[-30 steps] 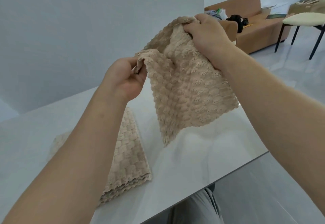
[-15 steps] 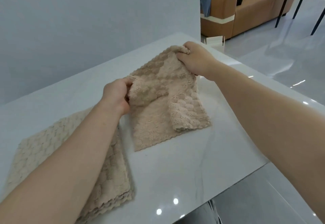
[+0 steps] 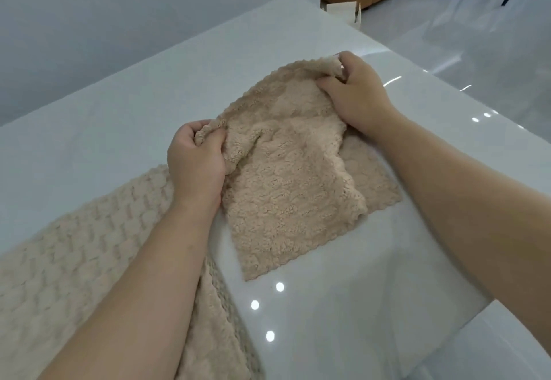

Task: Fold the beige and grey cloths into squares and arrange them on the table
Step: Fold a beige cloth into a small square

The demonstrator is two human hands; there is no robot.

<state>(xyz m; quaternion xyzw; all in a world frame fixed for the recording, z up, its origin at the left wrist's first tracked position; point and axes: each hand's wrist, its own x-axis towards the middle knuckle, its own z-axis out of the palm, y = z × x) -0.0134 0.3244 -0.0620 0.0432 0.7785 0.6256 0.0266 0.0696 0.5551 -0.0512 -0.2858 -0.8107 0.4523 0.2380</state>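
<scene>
Where the glossy white table (image 3: 357, 305) gleams, a beige cloth (image 3: 283, 200) lies.

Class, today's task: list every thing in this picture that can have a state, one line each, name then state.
Held cloth: beige, rumpled, one layer doubled over, near part on the table, far edge lifted.
Folded cloth: beige, lying flat on the table, layered.
Left hand: pinches the first cloth's left corner.
Right hand: grips its far corner.
Table: bears both cloths.
</scene>
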